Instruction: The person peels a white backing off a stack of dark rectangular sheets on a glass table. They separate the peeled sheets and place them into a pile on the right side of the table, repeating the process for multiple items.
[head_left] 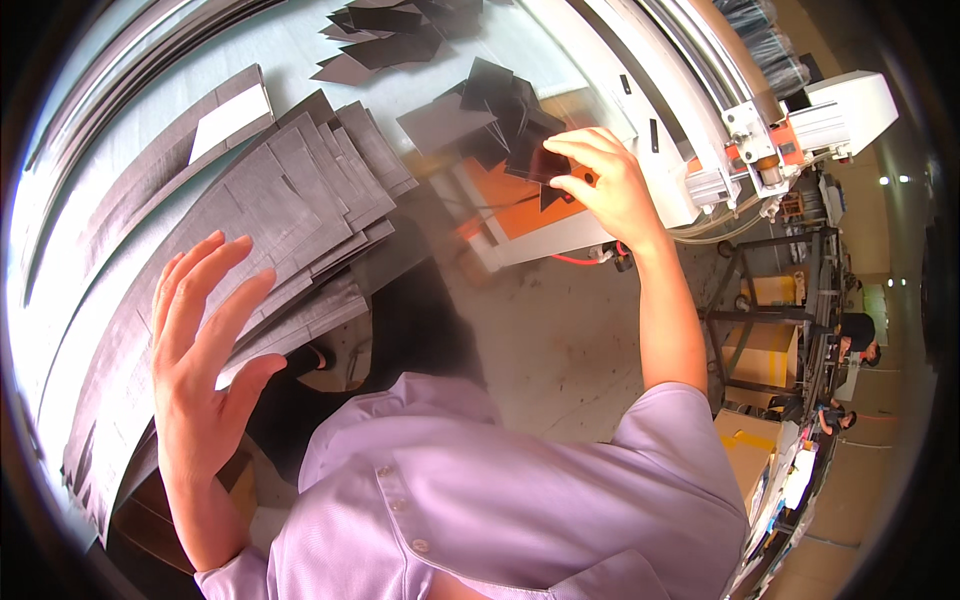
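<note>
In the head view, the right hand [605, 178] is at the upper centre-right of the frame, thumb and fingertips a little apart with the edge of a dark piece [530, 148] showing between them; whether they grip it or only hover beside it, I cannot tell. That piece belongs to a loose, overlapping pile of thin dark sheets [492, 92], partly over the orange panel [507, 208] beside a white machine frame [548, 232]. The left hand [200, 345] is at the left of the frame, its fingers spread wide and empty, over or just beside the fanned stack of long grey strips [285, 205]; contact is unclear. Another cluster of dark pieces [390, 38] lies at the top of the frame. For careful handling, I would pinch one sheet lightly near its edge, checking that a second is not clinging beneath, and lift it flat, since such thin stock probably creases or slides easily. The left hand would best keep a flat, gentle palm, because the uneven layers look ready to slip.
</note>
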